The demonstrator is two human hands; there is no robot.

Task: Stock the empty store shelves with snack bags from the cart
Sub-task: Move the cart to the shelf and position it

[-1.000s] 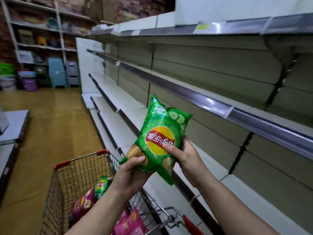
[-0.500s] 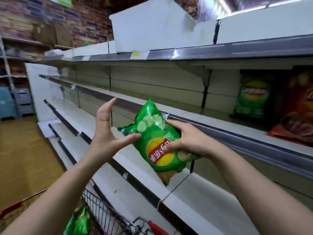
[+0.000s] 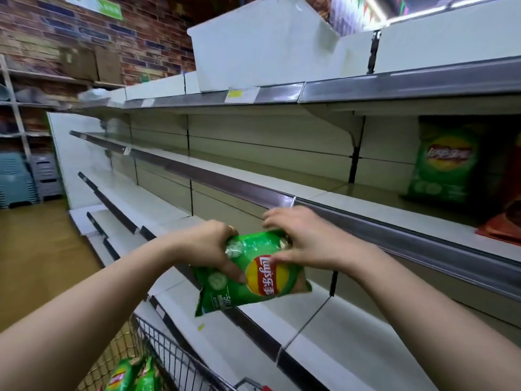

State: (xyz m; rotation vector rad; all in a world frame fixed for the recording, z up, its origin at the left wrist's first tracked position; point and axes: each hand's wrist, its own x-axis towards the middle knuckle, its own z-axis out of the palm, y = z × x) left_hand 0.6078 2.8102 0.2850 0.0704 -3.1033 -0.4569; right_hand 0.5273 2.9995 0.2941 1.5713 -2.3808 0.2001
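Note:
I hold a green snack bag [image 3: 253, 280] with a red and yellow logo in both hands, in front of the store shelves. My left hand [image 3: 210, 245] grips its upper left part, thumb across the front. My right hand [image 3: 300, 244] holds its top right edge, fingers curled over it. The bag is tilted, its logo sideways, below the rail of the middle shelf [image 3: 253, 190]. On that shelf at the right stands another green snack bag [image 3: 444, 165] beside a red bag [image 3: 507, 210]. The wire cart [image 3: 169, 359] at the bottom left holds more green bags [image 3: 129, 376].
The lower shelves [image 3: 324, 342] run left along the aisle, stepped outward toward the floor. A white box [image 3: 262, 43] sits on the top shelf. Stacked plastic stools [image 3: 17, 179] and a storage rack stand at the far left end.
The bag has turned further and dropped a little. My left hand, open beside it half a second ago, now grips it. The view has moved closer to the shelves.

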